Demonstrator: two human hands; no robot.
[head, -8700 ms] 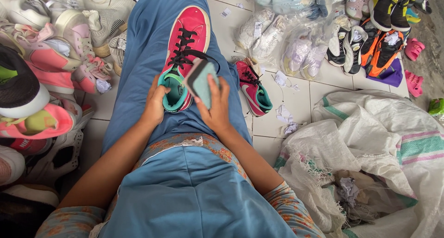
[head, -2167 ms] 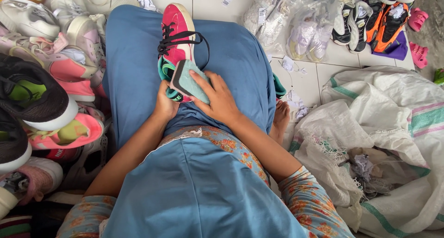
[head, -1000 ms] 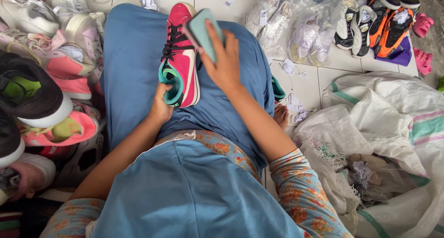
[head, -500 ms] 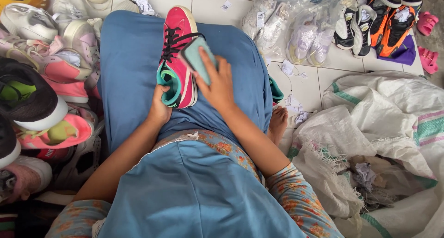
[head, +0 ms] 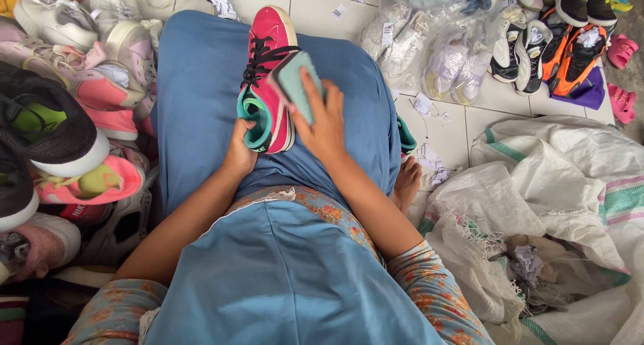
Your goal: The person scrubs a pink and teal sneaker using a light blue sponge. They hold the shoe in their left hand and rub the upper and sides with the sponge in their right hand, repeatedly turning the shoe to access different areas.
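At the upper middle of the frame, on the lap, the pink shoe (head: 270,77) should stay braced by the left hand (head: 239,152) clasping its heel while the right hand (head: 323,120), gripping the green sponge (head: 298,83), rubs evenly along the side.

I see a pink sneaker (head: 268,70) at upper centre with a smooth, faintly shiny upper, matt black cord laces and a teal padded lining. My right hand (head: 327,120) presses a teal sponge block (head: 298,83) on it, matt and soft-looking with a darker backing. My left hand (head: 239,154) cups the heel. The blue skirt (head: 201,83) under it is plain matt cloth. At upper right, bagged shoes (head: 429,50) sit in clear glossy plastic film. The white sack (head: 570,184) at right is coarse woven plastic, frayed at the edge. The floor (head: 483,110) is smooth pale tile.
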